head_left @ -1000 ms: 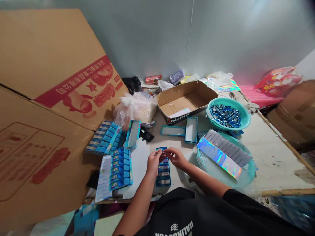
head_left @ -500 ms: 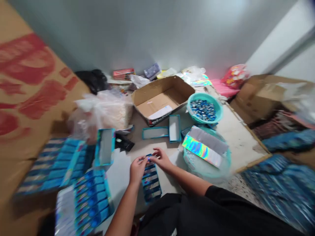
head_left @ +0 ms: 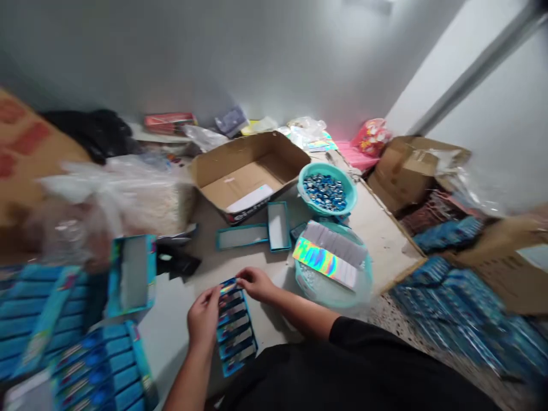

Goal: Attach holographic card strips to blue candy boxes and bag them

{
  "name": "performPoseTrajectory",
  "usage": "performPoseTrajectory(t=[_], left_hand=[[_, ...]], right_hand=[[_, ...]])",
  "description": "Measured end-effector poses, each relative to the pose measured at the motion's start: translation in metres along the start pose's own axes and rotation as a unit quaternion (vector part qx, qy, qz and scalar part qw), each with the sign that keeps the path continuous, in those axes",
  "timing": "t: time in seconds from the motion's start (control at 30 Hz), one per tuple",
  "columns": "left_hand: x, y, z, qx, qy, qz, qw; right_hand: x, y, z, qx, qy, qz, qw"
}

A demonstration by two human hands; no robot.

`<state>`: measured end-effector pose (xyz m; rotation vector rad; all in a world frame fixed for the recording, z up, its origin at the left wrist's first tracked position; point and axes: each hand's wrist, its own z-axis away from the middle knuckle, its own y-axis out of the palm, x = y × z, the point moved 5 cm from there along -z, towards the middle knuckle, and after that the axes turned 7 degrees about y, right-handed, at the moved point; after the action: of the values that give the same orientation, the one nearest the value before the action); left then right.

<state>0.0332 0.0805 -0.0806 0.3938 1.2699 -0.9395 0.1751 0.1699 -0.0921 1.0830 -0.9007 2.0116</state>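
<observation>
A narrow blue box (head_left: 237, 334) with a row of dark and silvery compartments lies before me on the table. My left hand (head_left: 202, 315) grips its far left edge, fingers closed. At the far right corner, my right hand (head_left: 256, 283) pinches the rim with thumb and fingertips. A shiny strip (head_left: 228, 287) shows at the box's far end between both hands; its kind cannot be made out. Beyond the hands, two open blue trays (head_left: 279, 225) with pale insides lie against each other.
A turquoise basin (head_left: 351, 197) holds many small blue and silver pieces. Grey card strips with a holographic band (head_left: 319, 258) lie across a second basin. Behind stands an open cardboard box (head_left: 214, 174). Stacked blue boxes (head_left: 124, 365) are at left, wrapped blue packs (head_left: 454, 314) at right.
My view has swung to the right, so things sit further left. My hands, earlier close together over the box's far end, are now apart at its two sides.
</observation>
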Motion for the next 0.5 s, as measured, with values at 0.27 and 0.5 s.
performPoseTrajectory(t=[0.27, 0.5], left_hand=[[-0.004, -0.006, -0.009, -0.083, 0.132, -0.163, 0.974], [-0.002, 0.003, -0.003, -0.044, 0.181, -0.196, 0.963]], right_hand=[[0.006, 0.009, -0.011, 0.015, -0.037, 0.085, 0.996], [0.002, -0.001, -0.020, 0.021, -0.037, 0.119, 0.992]])
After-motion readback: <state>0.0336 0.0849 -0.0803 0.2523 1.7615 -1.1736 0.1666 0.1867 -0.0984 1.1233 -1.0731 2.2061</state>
